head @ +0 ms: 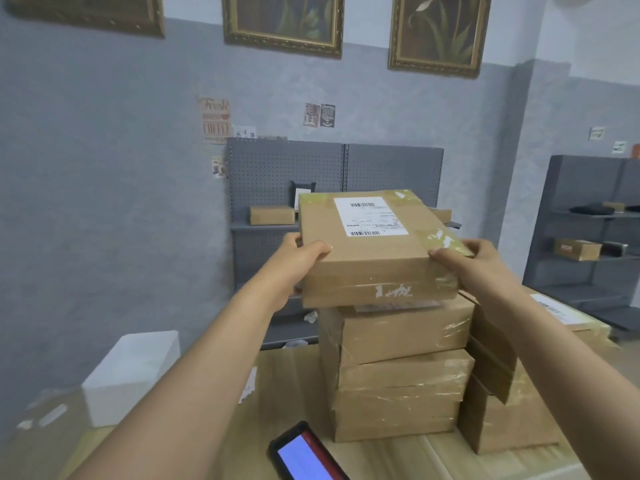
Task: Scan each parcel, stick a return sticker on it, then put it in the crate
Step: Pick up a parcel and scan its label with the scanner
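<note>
Both hands are holding one parcel [377,247] up at the top of a stack. Left hand [304,258] is gripping the parcel's near left corner, with the thumb on top and the fingers curled under the side. Right hand [474,261] is gripping the near right corner in the same way, thumb on top. So the parcel is sitting between the two hands, with its white label [369,216] facing up. It is touching or just above the stack of parcels [398,372]; I cannot tell which. The stack is standing on the surface [287,389], out past its near edge, and more parcels [512,393] are leaning beside it toward the right side. A scanner with a lit screen [304,455] is lying at the near edge of the surface, not in any hand. I am guessing the job is only starting for this parcel: no return sticker is showing on it, scanning is still to do, and so is the crate. A white box [135,372] is sitting near the left edge; it may be the crate, but I cannot tell.
</note>
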